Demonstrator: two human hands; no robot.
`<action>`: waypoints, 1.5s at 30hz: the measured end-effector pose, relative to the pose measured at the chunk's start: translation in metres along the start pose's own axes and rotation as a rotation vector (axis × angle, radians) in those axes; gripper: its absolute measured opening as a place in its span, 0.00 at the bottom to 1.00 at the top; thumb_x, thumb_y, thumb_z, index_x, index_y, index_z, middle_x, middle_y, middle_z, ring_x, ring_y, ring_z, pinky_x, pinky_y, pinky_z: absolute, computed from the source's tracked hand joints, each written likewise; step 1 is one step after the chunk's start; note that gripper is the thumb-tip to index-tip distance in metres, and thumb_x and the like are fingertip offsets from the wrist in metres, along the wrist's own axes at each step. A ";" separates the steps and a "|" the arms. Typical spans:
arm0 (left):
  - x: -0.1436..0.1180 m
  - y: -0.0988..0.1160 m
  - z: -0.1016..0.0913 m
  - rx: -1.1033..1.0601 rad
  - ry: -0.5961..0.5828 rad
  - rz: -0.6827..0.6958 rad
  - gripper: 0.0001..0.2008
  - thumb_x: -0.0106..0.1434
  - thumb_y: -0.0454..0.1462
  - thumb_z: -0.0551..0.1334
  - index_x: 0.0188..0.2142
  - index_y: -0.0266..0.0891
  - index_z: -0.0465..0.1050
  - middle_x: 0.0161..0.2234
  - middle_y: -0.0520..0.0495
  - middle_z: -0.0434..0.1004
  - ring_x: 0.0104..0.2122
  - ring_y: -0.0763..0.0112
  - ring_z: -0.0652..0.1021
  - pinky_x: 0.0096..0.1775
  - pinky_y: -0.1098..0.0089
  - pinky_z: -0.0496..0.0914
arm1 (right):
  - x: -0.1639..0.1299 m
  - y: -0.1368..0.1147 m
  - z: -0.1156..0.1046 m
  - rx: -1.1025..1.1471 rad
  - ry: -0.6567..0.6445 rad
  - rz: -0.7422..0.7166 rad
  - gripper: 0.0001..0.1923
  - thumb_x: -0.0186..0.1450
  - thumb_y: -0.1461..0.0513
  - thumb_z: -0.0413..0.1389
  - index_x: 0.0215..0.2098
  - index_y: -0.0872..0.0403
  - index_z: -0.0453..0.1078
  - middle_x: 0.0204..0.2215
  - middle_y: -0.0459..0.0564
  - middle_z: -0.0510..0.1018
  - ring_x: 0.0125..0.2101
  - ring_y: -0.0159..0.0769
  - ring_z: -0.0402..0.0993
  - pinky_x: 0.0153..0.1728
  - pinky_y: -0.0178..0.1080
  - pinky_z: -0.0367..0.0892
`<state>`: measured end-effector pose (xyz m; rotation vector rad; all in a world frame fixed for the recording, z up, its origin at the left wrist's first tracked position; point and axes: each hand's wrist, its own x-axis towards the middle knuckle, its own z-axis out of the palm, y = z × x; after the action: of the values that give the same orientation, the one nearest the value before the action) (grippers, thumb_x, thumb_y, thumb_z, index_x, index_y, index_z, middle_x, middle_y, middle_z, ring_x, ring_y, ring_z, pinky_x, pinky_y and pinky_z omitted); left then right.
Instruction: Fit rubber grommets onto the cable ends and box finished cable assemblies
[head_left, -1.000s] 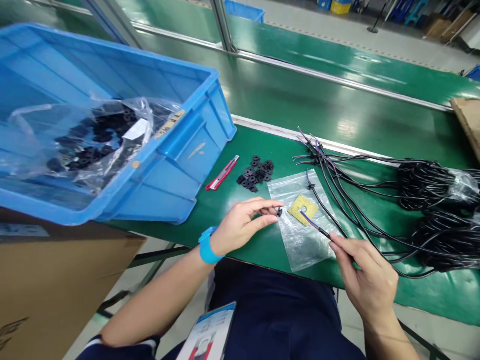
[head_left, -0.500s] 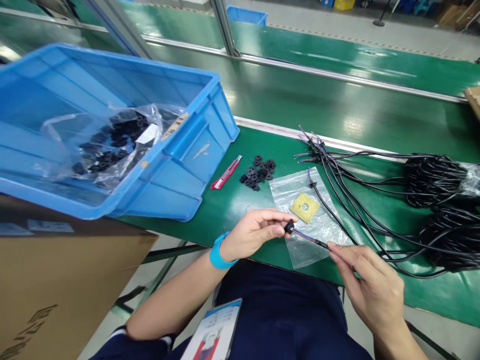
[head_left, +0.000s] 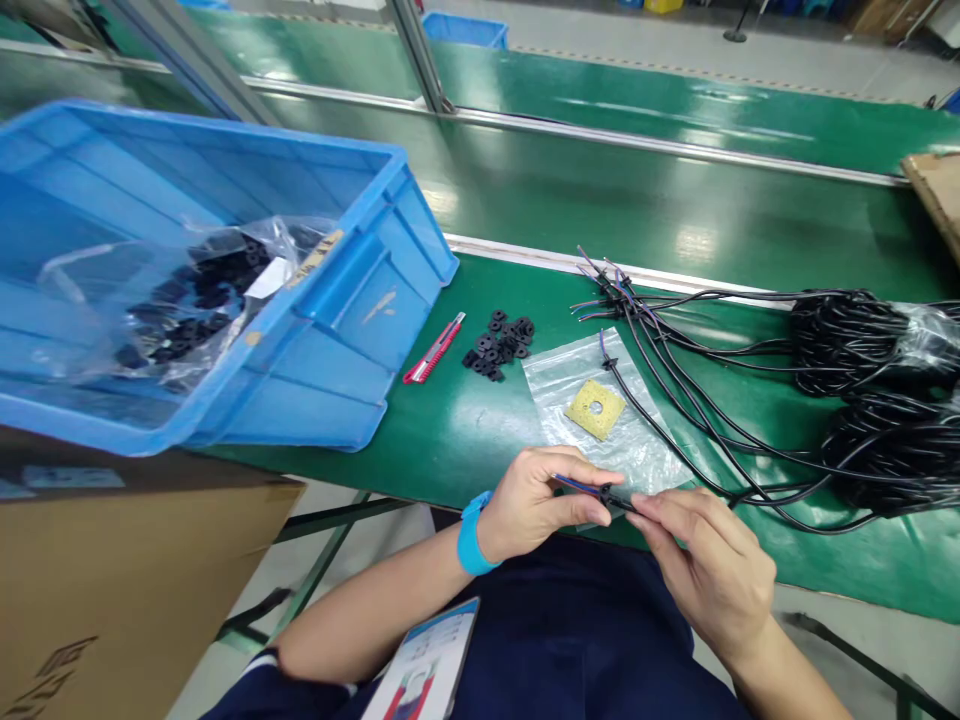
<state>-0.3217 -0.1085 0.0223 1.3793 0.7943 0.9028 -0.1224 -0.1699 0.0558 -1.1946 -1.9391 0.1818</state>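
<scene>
Lower centre of frame, off table (head_left: pixel 465 430) edge: left hand (head_left: pixel 536 500) pinches coloured wire tips, right hand (head_left: pixel 705 565) grips black cable (head_left: pixel 679 462) w/ small black grommet (head_left: pixel 604 493) between. Risk: loose pinch, grommet drops to lap; hard pull could fray strands.

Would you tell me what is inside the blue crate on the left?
The blue crate holds a clear plastic bag of small black parts with a white slip. The crate floor beneath the bag is hidden.
</scene>
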 end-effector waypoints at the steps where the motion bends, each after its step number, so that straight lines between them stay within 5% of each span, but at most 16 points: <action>1: 0.001 -0.001 0.002 0.010 0.000 0.041 0.21 0.55 0.53 0.74 0.40 0.41 0.86 0.28 0.44 0.82 0.26 0.71 0.79 0.31 0.72 0.73 | 0.000 0.000 -0.001 0.018 -0.004 0.008 0.11 0.67 0.70 0.61 0.47 0.54 0.75 0.33 0.47 0.82 0.32 0.30 0.79 0.36 0.32 0.76; 8: 0.007 0.005 0.000 0.108 -0.088 0.277 0.17 0.59 0.47 0.72 0.45 0.42 0.85 0.28 0.46 0.81 0.25 0.75 0.78 0.31 0.75 0.73 | -0.003 0.003 -0.003 0.298 -0.156 0.190 0.06 0.71 0.67 0.56 0.44 0.54 0.74 0.31 0.46 0.79 0.29 0.28 0.76 0.31 0.30 0.71; 14: 0.018 0.008 -0.005 0.150 -0.333 0.327 0.16 0.62 0.42 0.71 0.48 0.38 0.84 0.30 0.42 0.83 0.28 0.72 0.80 0.33 0.76 0.75 | -0.010 0.010 -0.004 0.517 -0.321 0.384 0.08 0.73 0.63 0.55 0.36 0.51 0.73 0.25 0.41 0.70 0.24 0.25 0.67 0.27 0.30 0.62; 19: 0.022 0.002 0.002 0.163 -0.318 0.338 0.17 0.62 0.40 0.71 0.50 0.40 0.82 0.33 0.41 0.85 0.30 0.71 0.82 0.35 0.74 0.76 | -0.011 0.017 0.002 0.586 -0.298 0.447 0.10 0.73 0.62 0.54 0.33 0.53 0.72 0.23 0.40 0.69 0.24 0.25 0.66 0.28 0.29 0.61; 26: 0.022 0.000 0.003 0.179 -0.195 0.275 0.17 0.61 0.46 0.71 0.45 0.38 0.84 0.29 0.44 0.82 0.27 0.73 0.80 0.32 0.76 0.74 | -0.010 0.021 -0.003 0.485 -0.303 0.347 0.05 0.72 0.64 0.55 0.42 0.52 0.74 0.31 0.45 0.76 0.30 0.27 0.72 0.33 0.30 0.65; 37: 0.020 -0.007 -0.002 0.148 -0.241 0.254 0.18 0.61 0.46 0.71 0.46 0.38 0.84 0.29 0.43 0.82 0.27 0.73 0.79 0.32 0.74 0.74 | -0.006 0.019 0.006 0.488 -0.326 0.324 0.08 0.73 0.64 0.54 0.36 0.52 0.73 0.25 0.42 0.72 0.25 0.25 0.67 0.29 0.30 0.63; 45: 0.011 0.000 -0.006 0.188 -0.074 0.188 0.24 0.57 0.51 0.73 0.47 0.38 0.83 0.31 0.44 0.82 0.30 0.70 0.80 0.36 0.72 0.75 | 0.001 0.015 0.019 0.148 -0.051 0.040 0.09 0.70 0.69 0.56 0.47 0.56 0.71 0.34 0.50 0.80 0.34 0.32 0.76 0.38 0.35 0.73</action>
<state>-0.3223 -0.0963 0.0228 1.6647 0.7148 0.9336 -0.1262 -0.1553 0.0368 -1.1411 -1.9113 0.3734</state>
